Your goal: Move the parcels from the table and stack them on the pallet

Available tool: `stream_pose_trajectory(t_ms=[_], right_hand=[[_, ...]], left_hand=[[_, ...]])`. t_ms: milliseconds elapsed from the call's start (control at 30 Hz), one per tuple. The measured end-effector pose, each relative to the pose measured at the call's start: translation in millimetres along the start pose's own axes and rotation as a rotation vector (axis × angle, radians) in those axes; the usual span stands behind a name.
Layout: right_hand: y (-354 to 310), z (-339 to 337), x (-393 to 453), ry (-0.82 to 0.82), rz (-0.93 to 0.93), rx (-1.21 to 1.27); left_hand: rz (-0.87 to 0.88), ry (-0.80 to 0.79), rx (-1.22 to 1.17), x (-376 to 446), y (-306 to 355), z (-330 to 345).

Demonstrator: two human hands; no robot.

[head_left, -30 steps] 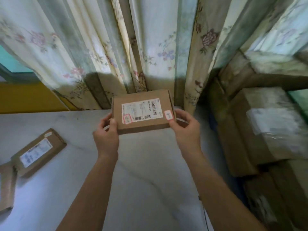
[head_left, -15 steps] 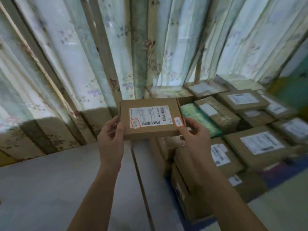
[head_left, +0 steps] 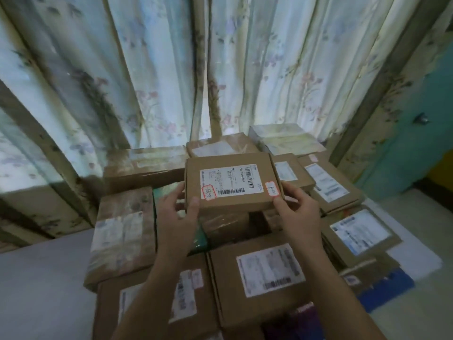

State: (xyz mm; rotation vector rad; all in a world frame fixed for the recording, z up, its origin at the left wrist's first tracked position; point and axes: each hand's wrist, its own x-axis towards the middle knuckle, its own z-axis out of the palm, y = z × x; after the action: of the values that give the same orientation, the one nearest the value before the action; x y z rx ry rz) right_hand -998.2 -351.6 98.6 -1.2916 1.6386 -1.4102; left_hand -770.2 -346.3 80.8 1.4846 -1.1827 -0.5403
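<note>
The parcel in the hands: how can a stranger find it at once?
Look above the stack of parcels before the flowered curtain. The held parcel is raised between left hand and right hand. Only its white label carries two red-bordered stickers.

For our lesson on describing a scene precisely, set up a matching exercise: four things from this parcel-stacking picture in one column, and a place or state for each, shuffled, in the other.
Column A
1. held parcel
2. green parcel
3. blue pallet
4. floral curtain

Column B
a. hangs behind the stack
b. its corner shows under the boxes at the right
c. gripped at both ends, above the stack
d. wedged between brown boxes, partly hidden by the left hand

Pairs: 1-c, 2-d, 3-b, 4-a. The right hand holds the parcel's other end.
</note>
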Motion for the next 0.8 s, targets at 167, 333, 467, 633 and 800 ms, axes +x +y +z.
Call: stream_pose_trajectory(t_ms=[167,333,467,633,800], right_hand=[[20.8,-40.7,57.5,0.004,-0.04,-0.09],[35.2,-58.1,91.5,0.001,-0.05,-0.175],[40.9,-49.2,92.1,-0.082,-0.119,-0.188],[36.0,-11.7,86.5,-0.271,-0.225,-0.193],[18.0,38.9,67.4,-0.471,-0.374,-0.221]], left_hand=[[0.066,-0.066,0.051,-0.4,20.1,61.1],[0.026,-0.152,0.082,-4.7,27.2,101.6],[-0.035,-0.012,0.1,-5.0,28.3,97.8],[-0.077,0.158,0.244,5.0,20.2,59.7],[-0.141,0.253,0.359,8.7,-10.1,-3.1]])
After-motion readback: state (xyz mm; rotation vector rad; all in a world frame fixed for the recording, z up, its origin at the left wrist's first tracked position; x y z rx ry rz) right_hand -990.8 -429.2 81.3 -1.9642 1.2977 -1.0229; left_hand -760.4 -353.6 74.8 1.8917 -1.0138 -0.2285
